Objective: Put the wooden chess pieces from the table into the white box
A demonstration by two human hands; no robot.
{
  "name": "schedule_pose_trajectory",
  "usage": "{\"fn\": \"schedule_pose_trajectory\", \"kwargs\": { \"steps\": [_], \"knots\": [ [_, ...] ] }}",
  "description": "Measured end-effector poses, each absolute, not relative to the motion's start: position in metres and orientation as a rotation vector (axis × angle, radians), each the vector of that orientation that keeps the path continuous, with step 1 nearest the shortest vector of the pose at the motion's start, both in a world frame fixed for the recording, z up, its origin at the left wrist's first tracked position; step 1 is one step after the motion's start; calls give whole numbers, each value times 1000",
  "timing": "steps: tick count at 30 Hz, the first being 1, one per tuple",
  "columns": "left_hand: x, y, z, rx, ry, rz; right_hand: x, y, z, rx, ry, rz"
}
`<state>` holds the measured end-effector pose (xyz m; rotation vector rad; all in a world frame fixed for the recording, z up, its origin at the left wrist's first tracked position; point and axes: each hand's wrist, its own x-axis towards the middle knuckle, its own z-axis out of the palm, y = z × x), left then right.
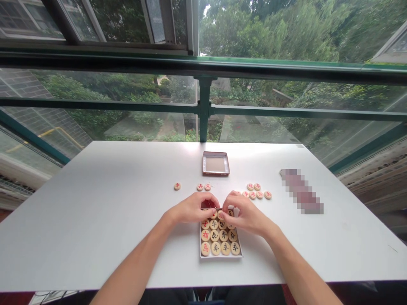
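Round wooden Chinese chess pieces [214, 235], some with red and some with black characters, lie in rows inside a shallow square box [221, 257] on the table. Both hands are over the box's far row. My left hand [193, 207] curls over the far left corner, thumb and fingertips closed near a red-marked piece [214, 214]. My right hand [243, 212] is at the far right side, its fingers closed on another red-marked Chinese chess piece [221, 215]. The fingers partly cover the far row.
Beyond the box lies its open lid [216, 174] on the white table [127, 203]. Loose red pieces stand left of centre [177, 186], near the middle [200, 187] and in a group at right [260, 195]. A pixelated object [302, 192] lies farther right. Green-framed railing borders the far edge.
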<state>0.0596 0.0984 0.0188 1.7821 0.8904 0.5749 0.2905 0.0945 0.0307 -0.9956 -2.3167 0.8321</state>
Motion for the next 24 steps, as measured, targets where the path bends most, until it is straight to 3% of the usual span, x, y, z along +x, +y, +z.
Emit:
{"fn": "schedule_pose_trajectory", "kwargs": {
  "steps": [15,24],
  "knots": [
    [60,99,17,1803,909,589,290,96,27,-938,-2383,661],
    [61,97,20,1810,918,578,291,96,30,-979,-2355,718]
  ]
}}
